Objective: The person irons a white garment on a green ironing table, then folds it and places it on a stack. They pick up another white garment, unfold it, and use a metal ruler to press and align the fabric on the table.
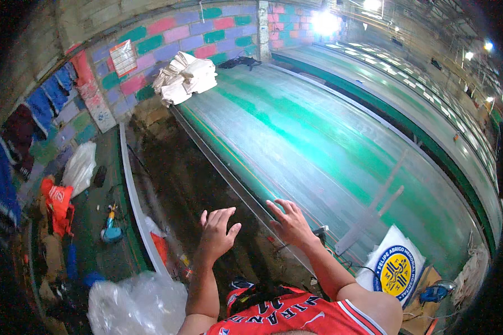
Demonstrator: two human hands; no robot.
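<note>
Clear plastic (140,304): far left, a crumpled, glossy heap, thin film by the look.
Cloth stack (187,78): pale folded fabric, soft-looking, up at the long table (296,139)'s far end.
Left hand (218,234): hanging over the dark floor (179,153), fingers curved, thumb apart, nothing held.
Right hand (293,224): fingers spread, empty, by the table's near edge; touching, can't tell.
Long table: smooth green-grey top, probably heavy, stiff, slippery; best gripped along its edge.
Emblem sheet (377,254): white, flat, round blue-and-yellow print.
</note>
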